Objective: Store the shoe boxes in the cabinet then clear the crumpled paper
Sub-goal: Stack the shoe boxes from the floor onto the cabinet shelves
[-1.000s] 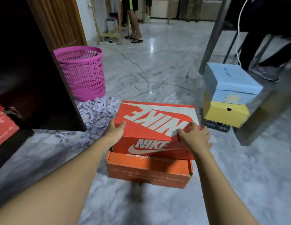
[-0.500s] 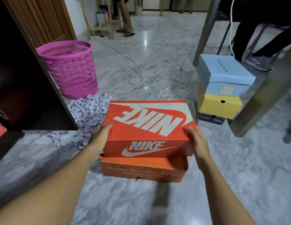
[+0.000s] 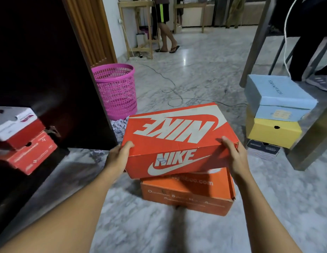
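A red Nike shoe box (image 3: 177, 139) is lifted and tilted above an orange shoe box (image 3: 188, 194) that lies on the marble floor. My left hand (image 3: 119, 156) grips its left end, thumb over the top edge. My right hand (image 3: 234, 157) grips its right end the same way. A pile of crumpled paper (image 3: 119, 128) shows behind the Nike box, mostly hidden. The dark cabinet (image 3: 40, 70) stands open at the left, with two red shoe boxes (image 3: 26, 141) stacked inside.
A pink mesh basket (image 3: 116, 88) stands by the cabinet door. At the right, a blue box (image 3: 275, 97), a yellow box (image 3: 272, 132) and a dark box (image 3: 263, 148) are stacked beside a metal table leg (image 3: 310, 141). A cable (image 3: 170, 88) crosses the floor. A person's legs (image 3: 165, 33) stand far back.
Both hands closed on the Nike box ends and raised it off the orange box, tilting it and shifting it left. The view turned left, revealing the boxes in the cabinet.
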`<state>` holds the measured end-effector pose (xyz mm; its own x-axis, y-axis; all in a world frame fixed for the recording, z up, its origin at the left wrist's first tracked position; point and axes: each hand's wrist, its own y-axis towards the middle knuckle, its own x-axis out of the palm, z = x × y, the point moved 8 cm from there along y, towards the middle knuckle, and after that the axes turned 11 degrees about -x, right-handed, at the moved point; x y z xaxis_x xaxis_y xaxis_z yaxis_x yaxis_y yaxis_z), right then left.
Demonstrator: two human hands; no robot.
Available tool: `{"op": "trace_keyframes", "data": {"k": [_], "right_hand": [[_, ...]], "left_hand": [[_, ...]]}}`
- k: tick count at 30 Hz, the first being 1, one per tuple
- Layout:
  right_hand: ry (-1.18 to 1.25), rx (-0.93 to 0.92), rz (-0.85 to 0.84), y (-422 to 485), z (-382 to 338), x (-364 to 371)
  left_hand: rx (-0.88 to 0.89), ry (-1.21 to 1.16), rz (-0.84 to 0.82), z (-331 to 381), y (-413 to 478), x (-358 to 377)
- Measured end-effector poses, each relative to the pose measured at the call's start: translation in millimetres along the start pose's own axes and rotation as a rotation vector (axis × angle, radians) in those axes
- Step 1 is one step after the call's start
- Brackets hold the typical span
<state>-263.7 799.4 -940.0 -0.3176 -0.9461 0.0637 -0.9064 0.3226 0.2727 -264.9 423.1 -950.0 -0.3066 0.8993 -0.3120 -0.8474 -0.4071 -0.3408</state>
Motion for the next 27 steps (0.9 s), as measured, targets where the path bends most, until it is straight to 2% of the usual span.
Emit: {"op": "trace_keyframes", "data": {"k": [7,11,16,23,27], "right_hand": [[0.051,-0.057,-0.133,8,-44,92],[0.104,-0.099,-0.207,7,-76,143],[0.189,-0.12,-0.339,-5,-115,217],[0.274,-0.124,-0.432,-23,-172,316],[0.321,-0.097,-0.467,-37,-202,368]], "left_hand": [[0.165,0.104,0.187,49,-35,-125],[0.328,0.115,0.305,71,-73,-187],[0.433,-0.016,0.562,70,-114,-265],[0.482,-0.075,0.93,95,-171,-348],[0.568,-0.093,1.129,123,-203,-403]]}}
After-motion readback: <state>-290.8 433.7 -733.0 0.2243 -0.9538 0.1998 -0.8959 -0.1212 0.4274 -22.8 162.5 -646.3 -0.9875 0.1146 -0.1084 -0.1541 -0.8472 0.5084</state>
